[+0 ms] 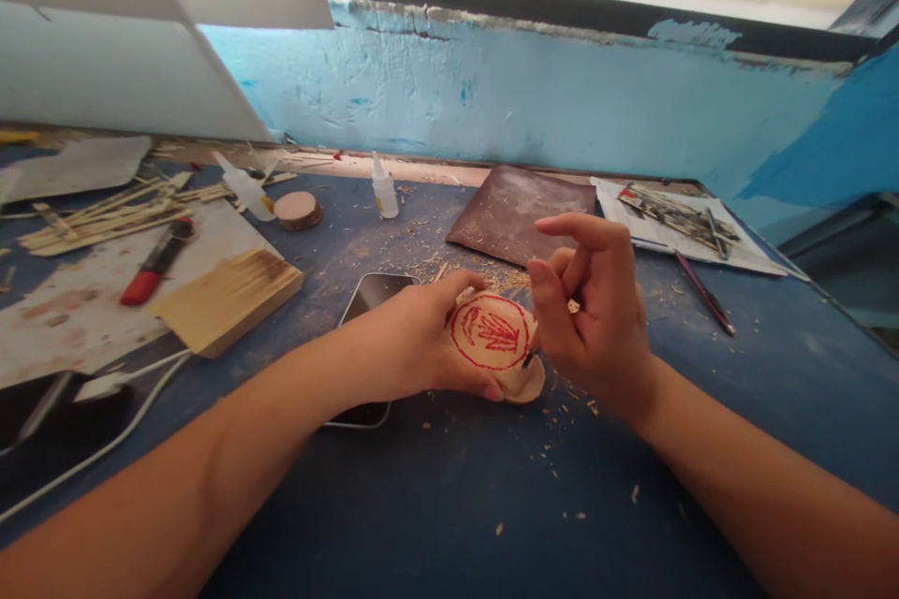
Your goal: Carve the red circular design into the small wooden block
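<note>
My left hand [432, 329] grips a round wooden piece [484, 337] by its edge, fingers wrapped around it. Its pale top carries a red-lined oval with a red leaf-like drawing inside. Below its right side shows a rounded pale wooden rim [530, 386]; whether it belongs to the same piece I cannot tell. Close at the right is my right hand [596, 318], index finger raised and bent, the other fingers curled in. A small dark tip [529, 359] shows between this hand and the wood; the rest of it is hidden by the fingers.
A phone [369, 299] lies under my left wrist. Left are a wood block [228, 299], red-black marker [158, 260] and thin sticks [105, 215]. Behind stand glue bottles [385, 192], a wood slice [299, 210] and brown sandpaper-like sheet [520, 211]; a pencil [704, 293] lies right. Shavings are scattered about.
</note>
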